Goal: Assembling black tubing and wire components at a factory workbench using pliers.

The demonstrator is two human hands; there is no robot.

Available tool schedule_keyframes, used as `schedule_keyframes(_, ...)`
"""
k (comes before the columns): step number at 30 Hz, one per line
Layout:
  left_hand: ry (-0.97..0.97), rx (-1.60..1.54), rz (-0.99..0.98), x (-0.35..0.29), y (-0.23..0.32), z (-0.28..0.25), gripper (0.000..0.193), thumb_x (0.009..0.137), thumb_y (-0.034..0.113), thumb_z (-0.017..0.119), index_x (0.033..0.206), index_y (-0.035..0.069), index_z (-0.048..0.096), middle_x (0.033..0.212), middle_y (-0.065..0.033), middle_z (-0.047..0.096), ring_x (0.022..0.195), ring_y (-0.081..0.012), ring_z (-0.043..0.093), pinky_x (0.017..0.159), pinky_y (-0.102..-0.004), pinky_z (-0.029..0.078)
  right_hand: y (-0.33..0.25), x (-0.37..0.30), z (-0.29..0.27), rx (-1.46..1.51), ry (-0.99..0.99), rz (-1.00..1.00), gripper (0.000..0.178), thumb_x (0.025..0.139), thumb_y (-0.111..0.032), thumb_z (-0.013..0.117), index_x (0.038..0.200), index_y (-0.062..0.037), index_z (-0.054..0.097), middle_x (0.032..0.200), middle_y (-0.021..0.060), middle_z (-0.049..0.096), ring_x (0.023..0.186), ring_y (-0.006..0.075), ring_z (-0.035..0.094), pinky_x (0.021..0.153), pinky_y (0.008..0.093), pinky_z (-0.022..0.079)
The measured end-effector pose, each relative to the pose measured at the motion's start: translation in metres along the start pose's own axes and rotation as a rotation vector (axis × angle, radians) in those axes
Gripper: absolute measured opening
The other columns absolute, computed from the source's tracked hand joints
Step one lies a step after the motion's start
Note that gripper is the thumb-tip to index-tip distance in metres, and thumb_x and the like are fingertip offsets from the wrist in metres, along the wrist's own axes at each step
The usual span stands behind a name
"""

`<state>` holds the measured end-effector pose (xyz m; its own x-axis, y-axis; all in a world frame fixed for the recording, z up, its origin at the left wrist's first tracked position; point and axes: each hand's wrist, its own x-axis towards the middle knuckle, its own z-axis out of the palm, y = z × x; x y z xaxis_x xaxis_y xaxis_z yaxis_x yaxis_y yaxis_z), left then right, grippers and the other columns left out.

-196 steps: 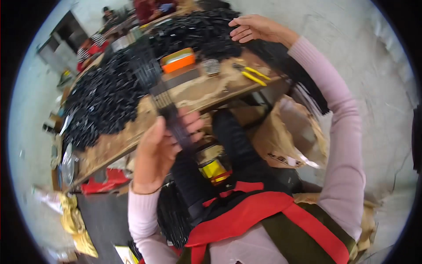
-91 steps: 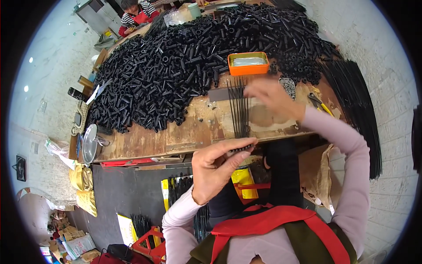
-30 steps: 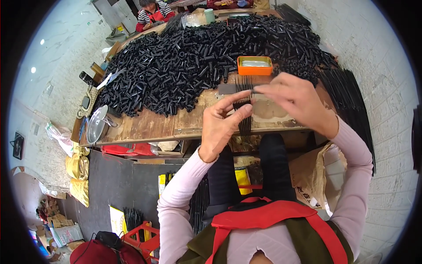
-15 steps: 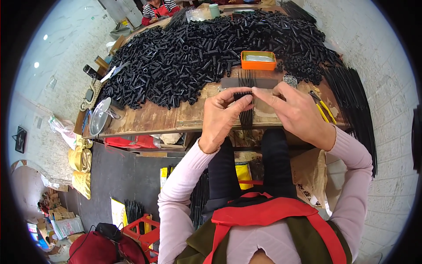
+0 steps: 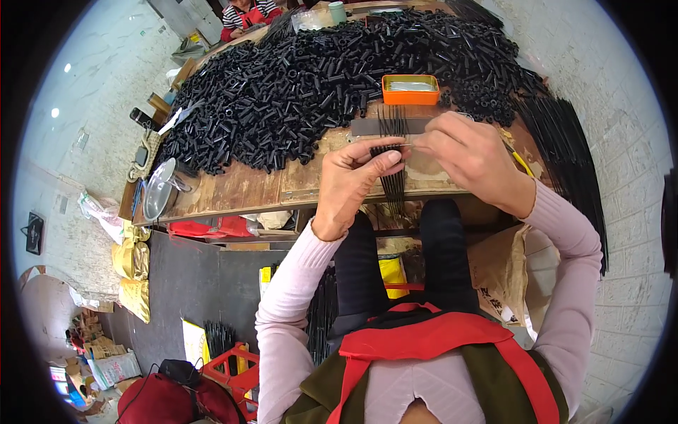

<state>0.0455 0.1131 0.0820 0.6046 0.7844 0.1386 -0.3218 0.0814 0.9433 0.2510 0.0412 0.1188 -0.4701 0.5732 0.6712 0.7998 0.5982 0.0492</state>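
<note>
My left hand (image 5: 344,178) is closed around a flat row of thin black rods (image 5: 393,188) above the table's near edge. Its thumb presses on a dark ridged band where the rods lie side by side. The rods stick out beyond the hand toward the far side and hang down toward my knees. To their right, my right hand (image 5: 474,161) is closed in a pinch, with a fine wire (image 5: 407,145) running from its fingertips to the row. How far the wire goes into the row is hidden by my left fingers.
A large heap of short black tubes (image 5: 275,106) covers the far table. In front of it are an orange tin (image 5: 411,99) and a grey bar (image 5: 365,127). Yellow-handled pliers (image 5: 524,164) and long black rods (image 5: 565,148) lie right. Another person (image 5: 247,18) sits at the far end.
My right hand has drawn slightly away from the rods, its fingers curling into a tighter pinch, and the wire now shows. My left hand keeps its hold.
</note>
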Motion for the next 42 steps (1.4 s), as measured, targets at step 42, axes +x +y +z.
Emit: schedule_keyframes(42, -0.332, 1.413, 0.474, 0.019, -0.130, -0.058, 0.083, 0.068, 0.033, 0.081, 0.142, 0.022, 0.048, 0.152, -0.0154, 0.037, 0.141, -0.0320, 0.035, 0.114, -0.0426, 0.032, 0.135, -0.051, 0.082, 0.252, -0.196, 0.489, 0.017, 0.092, -0.013, 0.061, 0.102, -0.0017, 0.068, 0.089, 0.0139, 0.066, 0.082, 0.0298, 0.064, 0.073, 0.0368, 0.051)
